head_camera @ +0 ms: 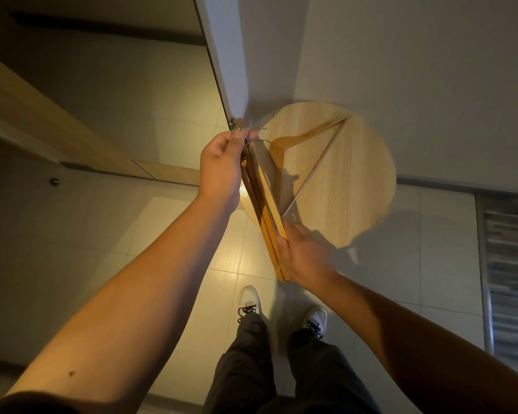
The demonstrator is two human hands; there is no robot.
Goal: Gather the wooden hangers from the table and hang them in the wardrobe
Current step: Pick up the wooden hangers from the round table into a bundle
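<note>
Pale matt wood-grain table [356,180], glossy amber wooden hangers [266,216] with metal hooks [237,130], shiny floor tiles [231,258].

Bundle of wooden hangers [262,201] in both hands, one hanger [299,138] on round table [356,180].

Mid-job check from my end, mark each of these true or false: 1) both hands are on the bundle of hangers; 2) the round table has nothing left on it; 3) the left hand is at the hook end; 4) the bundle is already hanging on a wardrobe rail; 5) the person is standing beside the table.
1) True. The left hand and the right hand both grip the bundle of hangers.
2) False. One wooden hanger still lies on the round table.
3) True. The left hand pinches the metal hooks.
4) False. The bundle is held in the air over the table edge; no rail is in view.
5) True. The shoes stand on the tiled floor next to the table.
</note>
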